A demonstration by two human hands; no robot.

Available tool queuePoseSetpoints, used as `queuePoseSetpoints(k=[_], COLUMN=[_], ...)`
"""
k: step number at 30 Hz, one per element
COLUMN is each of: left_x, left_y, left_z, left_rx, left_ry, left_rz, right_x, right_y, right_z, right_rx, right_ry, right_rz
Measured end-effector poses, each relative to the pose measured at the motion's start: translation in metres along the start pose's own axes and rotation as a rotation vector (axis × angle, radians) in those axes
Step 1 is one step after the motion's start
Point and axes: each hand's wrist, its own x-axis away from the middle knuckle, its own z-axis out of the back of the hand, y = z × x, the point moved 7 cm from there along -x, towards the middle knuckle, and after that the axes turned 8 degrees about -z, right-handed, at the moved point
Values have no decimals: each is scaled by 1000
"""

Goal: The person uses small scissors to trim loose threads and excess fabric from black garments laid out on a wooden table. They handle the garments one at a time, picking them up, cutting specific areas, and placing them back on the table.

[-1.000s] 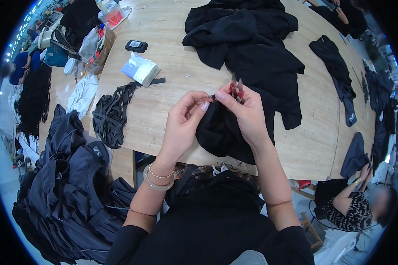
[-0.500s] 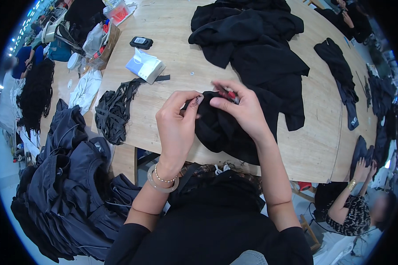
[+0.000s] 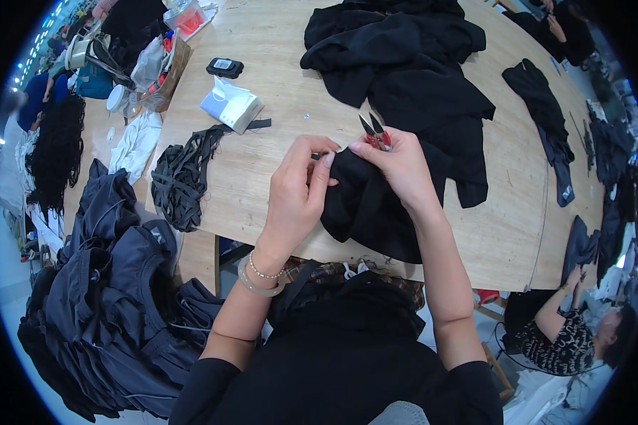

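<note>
A black cloth garment [image 3: 365,212] lies bunched at the near edge of the table, its upper edge raised between my hands. My left hand [image 3: 296,188] is closed in a pinch on that edge. In my right hand [image 3: 406,170] sits a pair of thread snips [image 3: 376,133] with red handles, the dark blades pointing up and away and standing apart. The right thumb and fingertips also meet the cloth edge, close to the left fingertips. A small light spot shows between the fingertips; I cannot make out what it is.
More black garments [image 3: 404,78] spread over the far side of the wooden table [image 3: 276,92]. Left of my hands are a tissue pack [image 3: 232,106], a black device [image 3: 225,67] and a heap of dark strips [image 3: 184,177]. Dark grey clothing [image 3: 113,312] is piled at left. A co-worker [image 3: 563,333] sits at right.
My left hand has moved right and slightly up, closer to the right hand. The snips have turned upright, and the right thumb has come down to the cloth edge.
</note>
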Motion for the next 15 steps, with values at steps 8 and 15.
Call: queuePoseSetpoints(k=[8,15], left_x=[6,7], left_y=[-23,-24], left_z=[5,6], left_rx=[210,190], left_ry=[95,122], left_rz=[197,199], right_x=[21,25], right_y=[-41,-40], right_z=[-8,-25], right_rx=[161,185], right_ry=[95,-67], right_rz=[431,386])
